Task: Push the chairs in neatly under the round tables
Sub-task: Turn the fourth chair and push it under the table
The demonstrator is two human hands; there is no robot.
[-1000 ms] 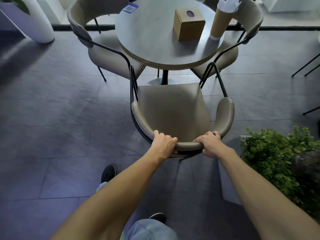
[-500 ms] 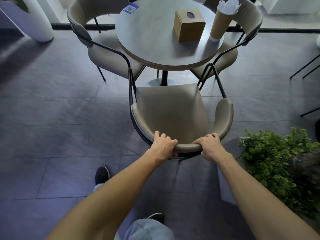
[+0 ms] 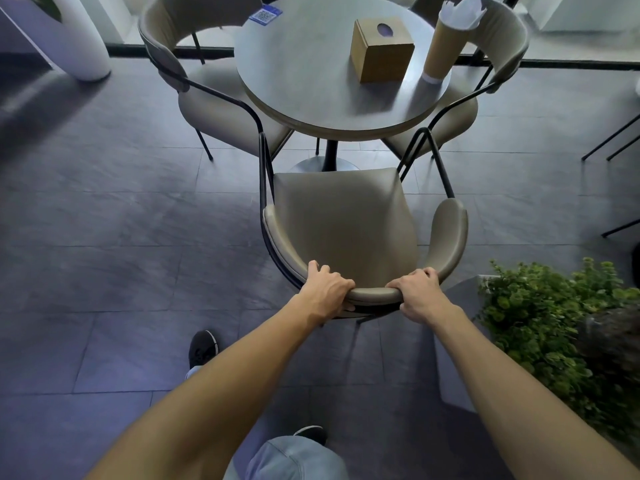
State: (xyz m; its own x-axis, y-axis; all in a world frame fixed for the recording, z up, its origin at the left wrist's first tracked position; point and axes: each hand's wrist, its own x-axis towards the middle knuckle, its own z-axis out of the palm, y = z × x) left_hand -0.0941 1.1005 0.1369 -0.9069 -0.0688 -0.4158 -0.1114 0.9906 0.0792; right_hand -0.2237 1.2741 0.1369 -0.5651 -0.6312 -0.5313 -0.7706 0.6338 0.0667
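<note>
Basically nothing big has changed in the last second. The left hand [image 3: 327, 289] and right hand [image 3: 419, 294] are still clamped on the back rail of the chair [image 3: 343, 220], fingers curled over the top and the left thumb tucked under it. Same spots on the rail as before, no regrip.

The chair sits on the near side of the surface [image 3: 304, 81] and faces it squarely. Its seat front is still short of the surface's near rim, with the pedestal base showing in the gap. That gap looks the same as a second ago, or closed by a hair at most. The black arm frames reach up close to the rim.

The only clear shift is the shoe [image 3: 202, 348], now a bit further left, on the floor well back from the surface. That reads like a step into the push.

So the push looks barely started, and most of the travel is still to come. The chair seems lined up with the pedestal, so a straight shove should do. Watch the arm frames, which may catch the rim.

The left chair [image 3: 221, 105] and right chair [image 3: 453, 112] already have their seats partly under the surface. A box [image 3: 381, 53] and a cup [image 3: 438, 46] stand on the surface, unmoved.
</note>
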